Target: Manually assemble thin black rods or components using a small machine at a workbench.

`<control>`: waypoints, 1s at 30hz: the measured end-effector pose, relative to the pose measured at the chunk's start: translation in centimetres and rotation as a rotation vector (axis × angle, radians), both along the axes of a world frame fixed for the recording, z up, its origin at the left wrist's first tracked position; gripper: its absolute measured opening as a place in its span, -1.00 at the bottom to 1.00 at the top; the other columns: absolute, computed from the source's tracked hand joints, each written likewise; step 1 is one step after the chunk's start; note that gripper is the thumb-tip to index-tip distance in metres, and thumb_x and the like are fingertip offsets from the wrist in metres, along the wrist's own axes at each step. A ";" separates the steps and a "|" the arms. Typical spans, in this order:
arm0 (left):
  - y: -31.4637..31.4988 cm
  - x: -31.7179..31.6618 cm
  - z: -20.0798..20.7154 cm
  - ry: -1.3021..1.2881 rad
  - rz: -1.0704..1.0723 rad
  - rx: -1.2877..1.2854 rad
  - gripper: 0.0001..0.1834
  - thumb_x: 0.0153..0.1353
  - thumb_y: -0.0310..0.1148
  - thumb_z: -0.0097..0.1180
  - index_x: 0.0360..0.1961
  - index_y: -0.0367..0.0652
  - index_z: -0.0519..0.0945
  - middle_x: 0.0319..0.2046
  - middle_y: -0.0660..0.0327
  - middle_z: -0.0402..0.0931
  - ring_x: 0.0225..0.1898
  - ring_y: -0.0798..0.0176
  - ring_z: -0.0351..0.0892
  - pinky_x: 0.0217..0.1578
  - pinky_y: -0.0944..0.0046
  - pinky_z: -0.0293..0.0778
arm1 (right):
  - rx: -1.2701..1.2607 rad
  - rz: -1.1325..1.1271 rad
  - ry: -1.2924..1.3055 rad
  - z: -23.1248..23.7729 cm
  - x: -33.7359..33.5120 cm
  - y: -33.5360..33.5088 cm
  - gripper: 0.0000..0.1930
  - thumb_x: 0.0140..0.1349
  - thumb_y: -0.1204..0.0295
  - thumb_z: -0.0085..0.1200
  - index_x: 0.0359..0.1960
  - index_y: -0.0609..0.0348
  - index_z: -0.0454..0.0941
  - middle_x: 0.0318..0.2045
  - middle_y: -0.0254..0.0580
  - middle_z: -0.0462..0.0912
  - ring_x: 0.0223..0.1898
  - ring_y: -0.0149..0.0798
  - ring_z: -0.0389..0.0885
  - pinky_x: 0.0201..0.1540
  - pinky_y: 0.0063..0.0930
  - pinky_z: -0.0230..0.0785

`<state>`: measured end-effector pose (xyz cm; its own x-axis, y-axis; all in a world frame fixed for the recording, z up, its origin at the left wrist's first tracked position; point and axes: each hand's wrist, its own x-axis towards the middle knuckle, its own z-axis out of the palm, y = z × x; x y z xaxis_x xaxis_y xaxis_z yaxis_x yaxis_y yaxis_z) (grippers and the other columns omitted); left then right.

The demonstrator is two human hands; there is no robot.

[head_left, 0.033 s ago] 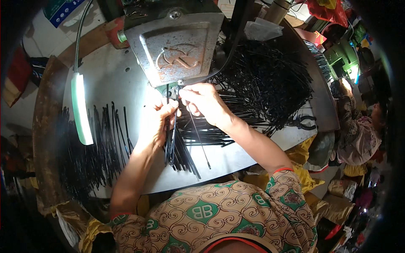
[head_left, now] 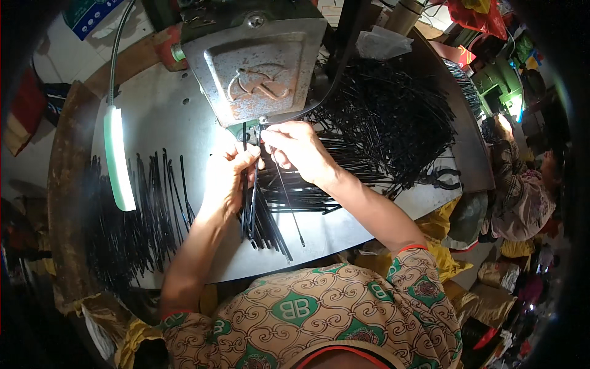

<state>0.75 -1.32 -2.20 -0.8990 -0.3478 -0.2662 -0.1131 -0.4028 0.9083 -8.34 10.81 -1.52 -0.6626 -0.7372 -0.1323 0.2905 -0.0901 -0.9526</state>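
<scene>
Under the head of a grey-green machine [head_left: 258, 83], both hands work close together. My left hand [head_left: 233, 161] is closed, thumb and fingers pinching black umbrella ribs [head_left: 252, 212] that hang toward me. Just to its right, my right hand [head_left: 294, 147] is closed too, its fingertips pinching the upper end of one thin umbrella rib [head_left: 289, 203] at the machine's lower edge. That rib slants down over the table with its far tip free. The exact contact at the machine is partly hidden by my fingers.
A large tangled heap of black ribs [head_left: 393, 117] lies at the right, with pliers [head_left: 444, 178] beside it. More ribs [head_left: 138, 215] lie in rows at the left, near a lit lamp [head_left: 119, 160]. The table edge [head_left: 67, 184] curves around. Another person [head_left: 519, 197] sits far right.
The lower tip of the thin rib in my right hand has swung slightly left. The ribs under my left hand have shifted a little; both hands stay in nearly the same place.
</scene>
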 end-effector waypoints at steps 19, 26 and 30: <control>0.4 -0.6 0.4 0.106 0.056 -0.101 -0.85 -0.01 -0.55 0.08 -0.48 -0.16 0.34 -0.73 0.27 0.37 -0.81 0.54 0.15 -0.80 0.58 0.03 | 0.001 -0.028 0.005 0.0 -0.2 -0.2 -0.81 0.11 0.46 -0.07 -0.61 0.28 0.43 -0.73 -0.34 0.38 -0.77 -0.58 0.28 -0.79 -0.74 0.09; 0.7 -0.6 0.4 0.095 0.091 -0.040 -0.86 -0.01 -0.58 0.05 -0.50 -0.17 0.33 -0.74 0.25 0.35 -0.83 0.52 0.13 -0.82 0.56 0.01 | 0.003 -0.001 -0.010 -0.3 -0.5 -0.3 -0.80 0.11 0.43 -0.06 -0.62 0.28 0.43 -0.73 -0.34 0.39 -0.77 -0.58 0.27 -0.79 -0.76 0.08; 0.7 -1.0 1.2 0.036 0.106 -0.053 -0.86 -0.03 -0.60 0.03 -0.53 -0.18 0.33 -0.75 0.24 0.34 -0.83 0.51 0.16 -0.84 0.55 0.00 | -0.009 -0.005 -0.026 -0.1 -0.8 -0.3 -0.79 0.07 0.46 -0.03 -0.66 0.29 0.44 -0.77 -0.29 0.40 -0.81 -0.52 0.30 -0.83 -0.69 0.05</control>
